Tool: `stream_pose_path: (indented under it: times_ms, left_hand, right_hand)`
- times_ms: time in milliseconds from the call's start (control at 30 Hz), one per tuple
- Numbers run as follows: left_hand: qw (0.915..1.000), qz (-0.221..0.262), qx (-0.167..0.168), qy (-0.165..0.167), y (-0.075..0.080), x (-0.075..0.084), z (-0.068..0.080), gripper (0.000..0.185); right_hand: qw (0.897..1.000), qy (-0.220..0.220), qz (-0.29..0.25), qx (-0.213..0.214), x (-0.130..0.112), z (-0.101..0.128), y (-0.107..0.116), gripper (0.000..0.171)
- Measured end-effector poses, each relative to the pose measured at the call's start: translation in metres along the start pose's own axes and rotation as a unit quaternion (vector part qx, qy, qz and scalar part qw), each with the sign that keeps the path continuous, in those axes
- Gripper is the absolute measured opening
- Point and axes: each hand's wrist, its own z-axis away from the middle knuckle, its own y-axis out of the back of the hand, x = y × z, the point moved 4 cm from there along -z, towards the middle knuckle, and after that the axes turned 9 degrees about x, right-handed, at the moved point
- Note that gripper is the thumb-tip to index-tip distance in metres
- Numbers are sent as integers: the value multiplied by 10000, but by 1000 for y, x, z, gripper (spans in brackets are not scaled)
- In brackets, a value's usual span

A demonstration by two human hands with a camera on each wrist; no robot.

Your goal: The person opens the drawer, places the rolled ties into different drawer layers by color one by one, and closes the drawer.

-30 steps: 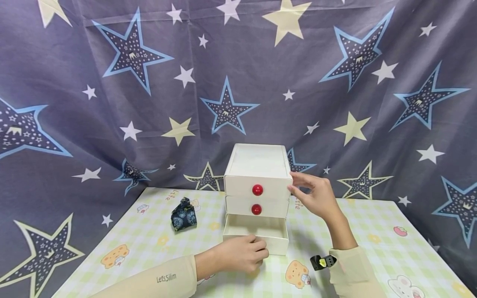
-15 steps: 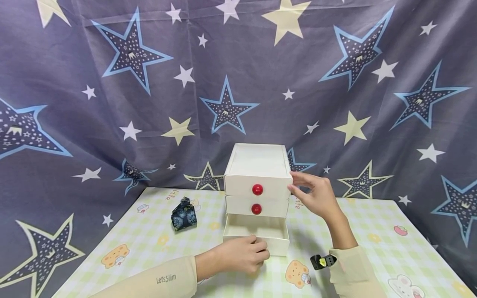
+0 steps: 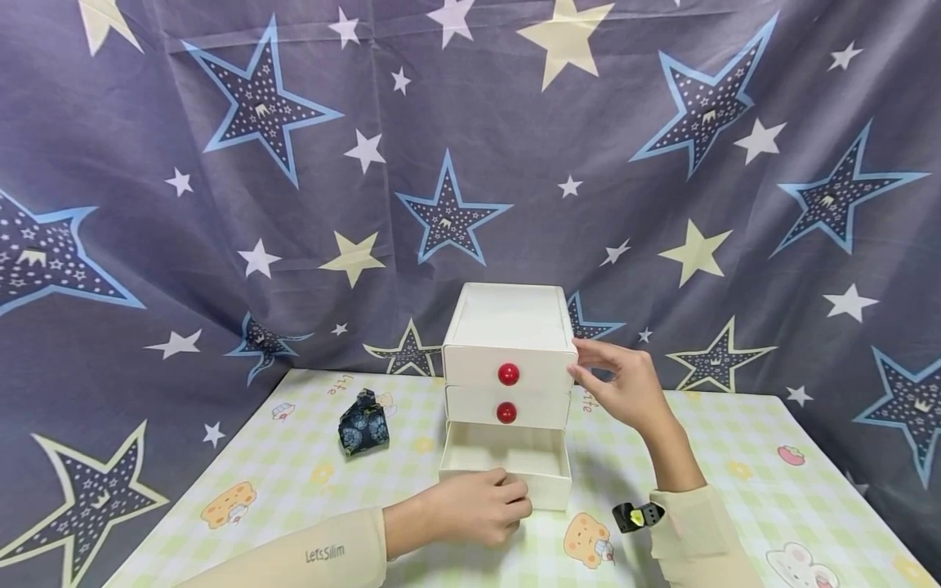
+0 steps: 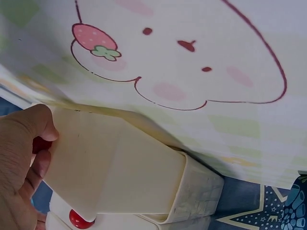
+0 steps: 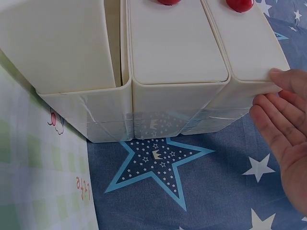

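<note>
A white three-tier drawer cabinet (image 3: 507, 314) stands on the table with its bottom drawer (image 3: 547, 490) pulled out and its inside bare. My left hand (image 3: 478, 506) is at that drawer's front; in the left wrist view, thumb and fingers pinch its red knob (image 4: 41, 144), which is partly hidden. At the cabinet's upper right front corner is my right hand (image 3: 621, 384). In the right wrist view, its thumb rests on the front edge of the top drawer (image 5: 249, 43) and the fingers lie against the side. The upper two drawers are closed, each with a red knob.
A dark blue patterned object (image 3: 363, 425), perhaps folded cloth, lies on the table left of the cabinet. A checked cloth with cartoon prints (image 3: 287, 482) covers the table. Behind it hangs a star-patterned curtain (image 3: 515, 122). A black strap device (image 3: 636, 516) sits by the right sleeve.
The bottom drawer has slid slightly farther out toward me, with my left hand still on its knob. My right hand has stayed at the cabinet's corner.
</note>
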Motion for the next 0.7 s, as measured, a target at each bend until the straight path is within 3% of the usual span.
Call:
stream_pose_path:
  times_ms: [700]
  left_hand:
    - [9998, 90, -130, -104, 6, 8, 0, 25]
  right_hand:
    - [10000, -56, 56, -30, 0, 0, 0, 39]
